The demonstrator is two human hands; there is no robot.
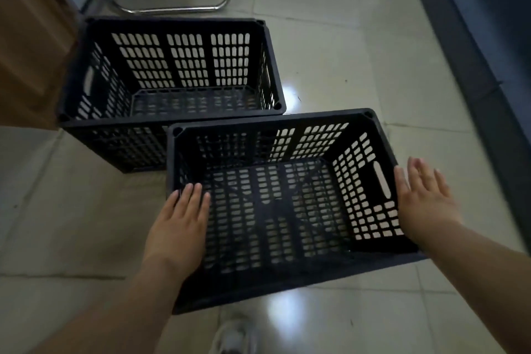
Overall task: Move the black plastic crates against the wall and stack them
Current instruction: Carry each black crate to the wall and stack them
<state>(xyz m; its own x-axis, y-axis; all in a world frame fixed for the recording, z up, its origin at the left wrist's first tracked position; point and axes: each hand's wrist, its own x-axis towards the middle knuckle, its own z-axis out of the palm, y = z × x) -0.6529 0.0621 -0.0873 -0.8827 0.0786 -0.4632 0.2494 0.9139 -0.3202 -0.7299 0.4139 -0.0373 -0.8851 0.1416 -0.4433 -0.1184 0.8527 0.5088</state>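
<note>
Two empty black slotted plastic crates stand on the tiled floor. The near crate point(287, 276) sits right in front of me, turned slightly. The far crate point(169, 121) is behind it to the left, and their corners almost touch. My left hand point(179, 227) lies flat with straight fingers over the near crate's left rim. Beside that crate's right end wall, by the handle slot, is my right hand point(425, 198), fingers straight; I cannot tell whether it touches the wall.
A wooden cabinet point(26, 37) stands at the far left beside the far crate. A chrome chair frame point(172, 6) is behind the crates. A dark wall base point(471, 60) runs diagonally along the right. My shoe point(235, 336) shows at the bottom.
</note>
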